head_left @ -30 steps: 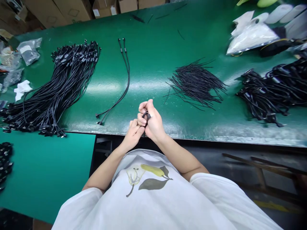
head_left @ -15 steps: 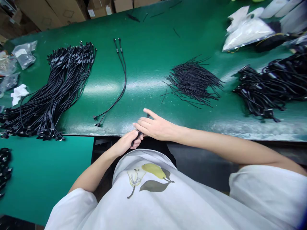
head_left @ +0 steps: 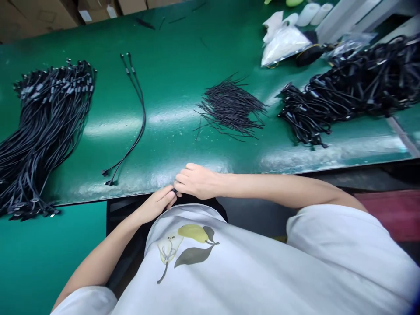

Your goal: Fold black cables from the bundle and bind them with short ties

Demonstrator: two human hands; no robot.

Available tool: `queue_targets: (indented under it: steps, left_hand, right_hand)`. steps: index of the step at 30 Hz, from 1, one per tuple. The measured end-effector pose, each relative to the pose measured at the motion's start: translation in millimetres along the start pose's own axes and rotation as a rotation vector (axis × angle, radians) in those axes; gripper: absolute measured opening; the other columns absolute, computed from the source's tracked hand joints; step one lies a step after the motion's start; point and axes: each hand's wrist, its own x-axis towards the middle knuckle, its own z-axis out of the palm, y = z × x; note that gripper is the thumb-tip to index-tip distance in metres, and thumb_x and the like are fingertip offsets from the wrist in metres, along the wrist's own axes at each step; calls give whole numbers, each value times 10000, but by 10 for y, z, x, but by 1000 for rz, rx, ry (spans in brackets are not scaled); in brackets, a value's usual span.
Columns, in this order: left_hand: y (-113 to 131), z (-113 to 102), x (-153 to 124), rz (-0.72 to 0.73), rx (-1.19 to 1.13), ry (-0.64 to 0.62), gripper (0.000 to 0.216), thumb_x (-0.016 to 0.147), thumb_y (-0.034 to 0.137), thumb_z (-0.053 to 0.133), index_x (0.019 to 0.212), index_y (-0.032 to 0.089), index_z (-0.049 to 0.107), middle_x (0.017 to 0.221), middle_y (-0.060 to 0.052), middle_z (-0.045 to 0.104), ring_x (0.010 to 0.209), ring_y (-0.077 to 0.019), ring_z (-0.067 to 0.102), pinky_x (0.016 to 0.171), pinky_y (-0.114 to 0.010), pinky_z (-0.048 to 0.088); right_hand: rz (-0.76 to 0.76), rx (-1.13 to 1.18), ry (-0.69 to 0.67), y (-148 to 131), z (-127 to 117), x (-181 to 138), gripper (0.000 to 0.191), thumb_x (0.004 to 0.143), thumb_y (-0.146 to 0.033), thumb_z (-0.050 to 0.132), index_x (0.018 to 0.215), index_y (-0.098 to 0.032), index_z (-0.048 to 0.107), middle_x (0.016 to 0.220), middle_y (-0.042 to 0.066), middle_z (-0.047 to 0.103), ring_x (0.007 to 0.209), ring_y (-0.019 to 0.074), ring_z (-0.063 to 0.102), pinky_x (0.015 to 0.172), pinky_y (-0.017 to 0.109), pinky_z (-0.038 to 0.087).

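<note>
My left hand (head_left: 156, 204) and my right hand (head_left: 196, 180) meet at the near edge of the green table (head_left: 183, 65), just in front of my chest. Both are curled shut around a small black piece, mostly hidden between the fingers. Two black cables (head_left: 131, 113) lie side by side on the table to the left of my hands. A loose pile of thin black ties (head_left: 229, 107) lies beyond my right hand.
A large bundle of black cables (head_left: 42, 131) fills the left of the table. A tangled heap of black cables (head_left: 344, 92) lies at the right, with white plastic bags (head_left: 282, 41) behind it. Cardboard boxes (head_left: 92, 8) stand along the far edge.
My hands have dropped from above the table to its near edge and the right fingers have curled shut. My view has swung to the right.
</note>
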Motion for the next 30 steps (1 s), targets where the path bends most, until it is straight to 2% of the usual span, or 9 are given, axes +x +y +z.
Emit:
queue_targets:
  steps: [3, 6, 10, 12, 14, 16, 20, 24, 30]
  left_hand:
    - [56, -28, 77, -4, 69, -15, 359, 971, 446, 332, 838, 180, 534, 808, -21, 565, 777, -168, 517, 765, -285, 399]
    - [95, 8, 155, -11, 121, 77, 346, 970, 432, 338, 796, 192, 516, 746, -8, 548, 729, -168, 504, 735, -288, 385]
    - [42, 111, 173, -9, 70, 200, 334, 949, 448, 406, 793, 190, 550, 631, 15, 489, 597, -153, 440, 628, -282, 335]
    - [-45, 124, 155, -15, -40, 226, 346, 931, 479, 449, 829, 179, 587, 611, 20, 469, 579, -145, 427, 612, -278, 327]
    - [-142, 110, 143, -6, -227, 288, 362, 907, 515, 491, 862, 171, 594, 595, 33, 433, 568, -134, 409, 600, -272, 329]
    - [-212, 96, 146, 8, -419, 353, 365, 883, 529, 536, 867, 167, 584, 597, 42, 407, 559, -120, 388, 579, -263, 324]
    - [-232, 138, 168, -3, -578, 358, 344, 882, 498, 569, 865, 155, 577, 615, 39, 412, 562, -104, 383, 568, -257, 320]
    - [-208, 204, 200, -6, -627, 419, 347, 881, 495, 578, 878, 148, 582, 627, 37, 424, 569, -98, 384, 572, -257, 321]
    - [-81, 243, 303, 20, -701, 438, 391, 816, 519, 652, 851, 135, 586, 590, 49, 405, 533, -84, 363, 534, -248, 295]
  right_hand:
    - [-11, -35, 8, 16, -23, -13, 286, 1002, -198, 303, 892, -143, 561, 784, 55, 555, 701, 172, 472, 648, 327, 238]
    - [39, -7, -48, 0, -39, -26, 326, 1006, -203, 279, 932, -143, 590, 820, 68, 584, 734, 175, 495, 685, 331, 295]
    - [160, 277, -85, 215, -155, -146, 391, 1004, -441, 306, 1042, -251, 645, 983, 58, 639, 857, 184, 536, 779, 338, 409]
    - [356, 425, 33, 564, -268, -322, 392, 982, -499, 325, 1149, -315, 628, 1137, 27, 627, 973, 183, 539, 847, 342, 447]
    - [648, 435, 196, 1044, -369, -584, 450, 1008, -403, 220, 1225, -290, 598, 1234, 39, 588, 1062, 185, 522, 921, 368, 438]
    - [849, 359, 272, 1536, -399, -887, 509, 1004, -271, 144, 1217, -202, 602, 1218, 105, 578, 1078, 210, 514, 951, 404, 408]
    - [1295, 13, 296, 2125, -205, -1332, 316, 934, -216, 368, 1022, -115, 654, 1147, 183, 576, 1034, 270, 511, 925, 416, 387]
    - [1318, -224, 320, 2158, -25, -1453, 286, 922, -251, 393, 943, -134, 653, 1098, 172, 567, 983, 276, 508, 857, 391, 396]
    - [1382, -294, 409, 1867, -214, -1468, 255, 920, -259, 395, 959, -168, 630, 1029, 140, 566, 888, 255, 537, 781, 351, 407]
